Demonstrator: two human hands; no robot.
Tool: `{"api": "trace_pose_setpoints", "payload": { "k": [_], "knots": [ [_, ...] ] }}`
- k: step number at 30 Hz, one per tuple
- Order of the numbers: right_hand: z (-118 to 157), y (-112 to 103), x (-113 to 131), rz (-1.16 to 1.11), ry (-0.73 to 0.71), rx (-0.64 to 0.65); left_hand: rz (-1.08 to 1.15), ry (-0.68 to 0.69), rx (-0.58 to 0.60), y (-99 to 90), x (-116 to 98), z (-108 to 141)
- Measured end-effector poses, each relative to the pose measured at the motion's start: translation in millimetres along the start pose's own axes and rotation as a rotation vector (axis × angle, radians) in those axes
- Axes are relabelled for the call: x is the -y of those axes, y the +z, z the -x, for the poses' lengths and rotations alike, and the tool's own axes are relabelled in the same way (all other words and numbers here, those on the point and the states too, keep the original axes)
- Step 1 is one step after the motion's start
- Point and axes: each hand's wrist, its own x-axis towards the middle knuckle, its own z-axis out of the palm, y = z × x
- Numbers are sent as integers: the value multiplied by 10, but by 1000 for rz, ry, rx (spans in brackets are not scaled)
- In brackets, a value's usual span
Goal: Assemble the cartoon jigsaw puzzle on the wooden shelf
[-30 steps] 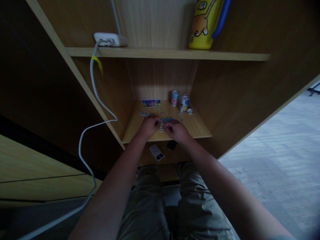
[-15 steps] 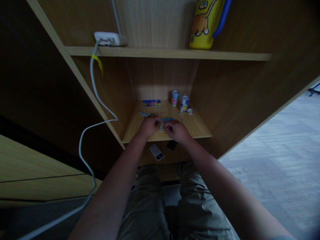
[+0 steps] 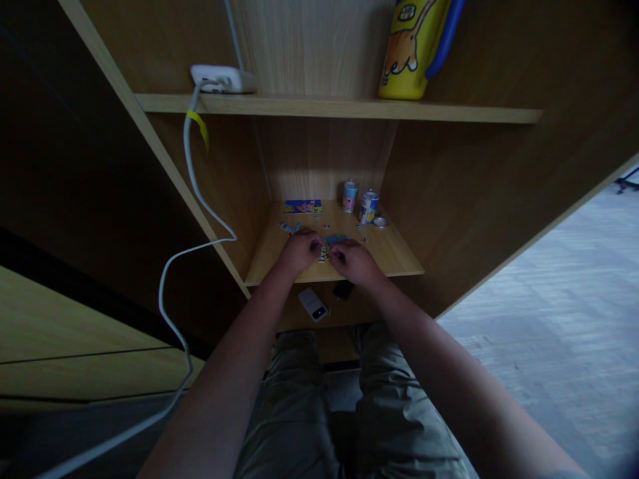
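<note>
Small colourful jigsaw puzzle pieces (image 3: 324, 253) lie joined between my hands, near the front of the low wooden shelf (image 3: 269, 266). My left hand (image 3: 300, 251) is closed, thumb and fingers pinched at the left edge of these pieces. From the other side my right hand (image 3: 355, 261) pinches at their right edge, fingers curled. A blue part (image 3: 337, 238) of the puzzle shows just behind my right fingers. More pieces (image 3: 289, 227) lie beyond my left hand, and a few loose ones are scattered further back. The fingertips are too small to make out single pieces.
A printed picture card (image 3: 302, 207) lies at the back left. Two small printed cans (image 3: 350, 196) (image 3: 369, 207) stand at the back right beside a round lid (image 3: 380, 222). Below lies a white phone (image 3: 313, 304). A white cable (image 3: 160, 293) hangs left; overhead stands a yellow mug (image 3: 404, 60).
Both hands stay pinched at the joined jigsaw pieces with hardly any movement. The whole view has shifted very slightly.
</note>
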Motion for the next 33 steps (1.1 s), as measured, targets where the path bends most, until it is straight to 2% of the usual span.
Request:
{"api": "trace_pose_setpoints", "payload": {
  "k": [33],
  "knots": [
    [17,-24,63,34,20,-15,-11,7,8,5,18,-2]
  ]
}}
